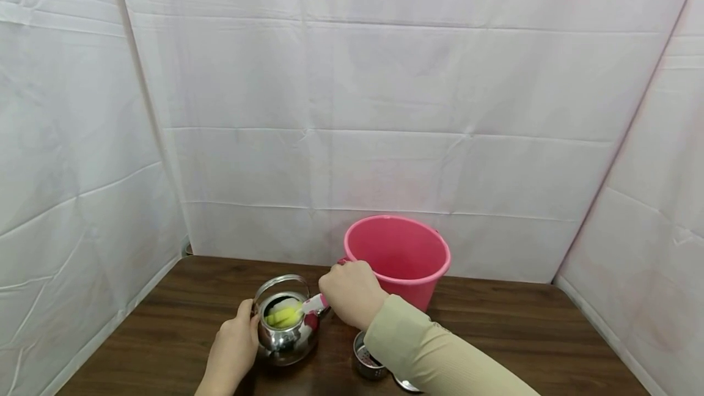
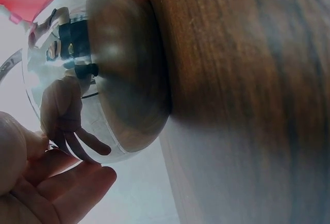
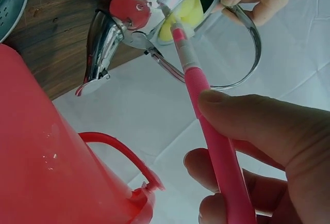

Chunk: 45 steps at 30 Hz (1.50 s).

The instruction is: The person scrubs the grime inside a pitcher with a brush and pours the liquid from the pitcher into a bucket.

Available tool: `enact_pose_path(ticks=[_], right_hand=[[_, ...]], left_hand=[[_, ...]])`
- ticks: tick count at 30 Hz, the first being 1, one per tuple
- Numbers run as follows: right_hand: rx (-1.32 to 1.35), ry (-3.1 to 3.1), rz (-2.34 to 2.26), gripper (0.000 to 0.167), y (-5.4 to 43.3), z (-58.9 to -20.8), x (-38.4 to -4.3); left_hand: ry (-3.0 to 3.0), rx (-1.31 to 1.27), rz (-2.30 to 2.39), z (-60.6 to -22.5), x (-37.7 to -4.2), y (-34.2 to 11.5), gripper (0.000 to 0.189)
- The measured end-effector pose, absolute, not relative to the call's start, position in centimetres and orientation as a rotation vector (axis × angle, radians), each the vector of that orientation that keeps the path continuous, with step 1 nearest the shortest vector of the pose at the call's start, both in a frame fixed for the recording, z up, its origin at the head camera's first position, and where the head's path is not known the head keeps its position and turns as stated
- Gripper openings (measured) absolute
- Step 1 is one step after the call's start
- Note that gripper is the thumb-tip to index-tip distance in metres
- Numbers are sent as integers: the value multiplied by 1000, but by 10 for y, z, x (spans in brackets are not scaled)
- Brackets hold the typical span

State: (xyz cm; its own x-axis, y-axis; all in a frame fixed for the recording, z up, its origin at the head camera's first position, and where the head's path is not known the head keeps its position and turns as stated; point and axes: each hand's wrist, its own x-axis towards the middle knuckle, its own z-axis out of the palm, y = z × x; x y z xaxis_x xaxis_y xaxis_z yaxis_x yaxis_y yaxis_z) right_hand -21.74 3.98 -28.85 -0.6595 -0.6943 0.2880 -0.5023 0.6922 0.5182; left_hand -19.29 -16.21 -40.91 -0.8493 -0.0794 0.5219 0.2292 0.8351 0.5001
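A shiny steel kettle point(image 1: 287, 350) stands on the table with its lid off and its hoop handle point(image 3: 256, 48) raised. My left hand point(image 1: 233, 344) pinches the kettle at the handle's base, beside the rim; its lower fingers point(image 2: 85, 190) extend along the side. My right hand point(image 1: 352, 295) grips the pink handle of a cleaning brush point(image 3: 216, 146), thumb on top. The brush's yellow sponge head point(image 1: 284, 316) sits inside the kettle's mouth, partly hidden by the rim. The kettle's spout point(image 3: 103, 46) points toward the bucket side.
A pink bucket point(image 1: 419, 286) stands behind my right hand. A small perforated steel strainer point(image 1: 370, 366) lies below my right wrist, and a round metal piece point(image 1: 407, 385) shows partly beneath the sleeve. White cloth point(image 1: 385, 90) hangs behind and on both sides of the wooden table point(image 1: 517, 322).
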Motion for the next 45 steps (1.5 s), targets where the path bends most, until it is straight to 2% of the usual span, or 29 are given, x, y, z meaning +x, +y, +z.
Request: enact_pose_path(ticks=[17,45], right_hand=[[903,-2389,-620,5,38,-297,-224],[1051,-2255,-657,8,37,-302,-216]], left_hand=[[-2457,-122,-757,-410,-193,-162,20],[-2374,-127,-727,-416,-196,-164,19]])
